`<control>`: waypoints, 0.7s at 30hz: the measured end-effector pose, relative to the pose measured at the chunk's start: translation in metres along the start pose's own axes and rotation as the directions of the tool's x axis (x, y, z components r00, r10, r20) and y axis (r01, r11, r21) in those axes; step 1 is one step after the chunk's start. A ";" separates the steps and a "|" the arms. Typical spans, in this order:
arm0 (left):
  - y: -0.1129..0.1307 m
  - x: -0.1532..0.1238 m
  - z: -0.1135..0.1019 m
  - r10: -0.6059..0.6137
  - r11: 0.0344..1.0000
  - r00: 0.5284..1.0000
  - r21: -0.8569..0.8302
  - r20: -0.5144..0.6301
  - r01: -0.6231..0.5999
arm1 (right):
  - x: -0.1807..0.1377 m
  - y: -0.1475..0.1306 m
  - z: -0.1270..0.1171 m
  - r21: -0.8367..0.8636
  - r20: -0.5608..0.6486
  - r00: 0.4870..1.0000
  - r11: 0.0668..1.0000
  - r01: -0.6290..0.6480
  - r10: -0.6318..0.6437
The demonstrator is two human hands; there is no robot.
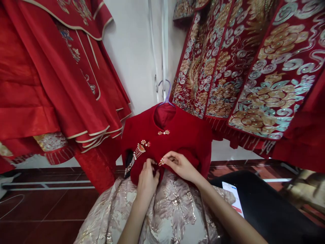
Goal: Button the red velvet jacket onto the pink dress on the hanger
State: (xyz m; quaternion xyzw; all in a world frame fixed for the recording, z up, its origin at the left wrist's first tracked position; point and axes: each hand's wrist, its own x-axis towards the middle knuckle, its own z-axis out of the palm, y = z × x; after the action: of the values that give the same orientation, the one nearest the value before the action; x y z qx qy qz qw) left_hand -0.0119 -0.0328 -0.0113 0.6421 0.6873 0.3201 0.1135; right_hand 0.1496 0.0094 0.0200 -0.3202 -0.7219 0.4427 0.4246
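A dark red velvet top [182, 135] hangs on a lilac hanger [166, 96] against the white wall, above a pale brocade skirt [172, 206] with a flower pattern. My left hand [147, 179] pinches the velvet at the lower front edge. My right hand [179, 164] is closed on a small pearl and gold button clasp [161, 162] at the same seam, thumb and fingers pressed together. Another pearl clasp [164, 132] sits closed below the collar. A tasselled pearl brooch [138, 150] hangs on the chest at the left.
Red embroidered robes [56, 78] hang at the left, and red panels with gold and teal embroidery [254, 67] hang at the right. A phone [232, 196] lies on a black surface at lower right. Dark red floor tiles [38, 206] show below.
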 end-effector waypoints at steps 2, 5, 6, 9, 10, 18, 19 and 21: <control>0.002 0.007 0.000 0.006 0.992 0.998 0.122 0.057 -0.013 | -0.001 0.004 0.011 -0.107 -0.035 0.999 0.994 0.018 -0.022; 0.002 0.015 0.004 -0.041 0.978 0.993 0.209 0.115 0.016 | -0.003 0.011 0.023 -0.158 -0.088 0.994 0.986 0.056 -0.071; -0.001 0.015 0.006 -0.060 0.975 0.992 0.219 0.106 0.036 | -0.003 0.014 0.025 -0.145 -0.085 0.992 0.986 0.076 -0.089; -0.013 0.010 0.016 -0.082 0.979 0.996 0.192 0.046 0.072 | 0.000 0.029 0.031 -0.155 -0.072 0.987 0.980 0.128 -0.140; -0.018 0.008 0.019 -0.064 0.986 0.998 0.156 0.024 0.059 | 0.001 0.035 0.033 -0.178 -0.071 0.987 0.975 0.132 -0.146; -0.035 -0.004 0.030 0.020 0.982 0.961 -0.174 -0.276 -0.070 | 0.005 0.063 0.042 -0.235 -0.175 0.981 0.971 0.045 -0.088; -0.035 -0.004 0.030 0.019 0.979 0.954 -0.188 -0.299 -0.078 | 0.004 0.062 0.042 -0.257 -0.179 0.979 0.965 0.052 -0.100; -0.035 -0.003 0.029 0.012 0.971 0.947 -0.222 -0.320 -0.087 | 0.003 0.057 0.041 -0.302 -0.171 0.977 0.950 0.075 -0.131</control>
State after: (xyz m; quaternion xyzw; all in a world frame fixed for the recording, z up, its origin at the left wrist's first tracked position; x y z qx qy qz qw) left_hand -0.0229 -0.0261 -0.0552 0.5817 0.6379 0.5001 0.0683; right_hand 0.1161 0.0197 -0.0416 -0.3819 -0.7519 0.2756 0.4613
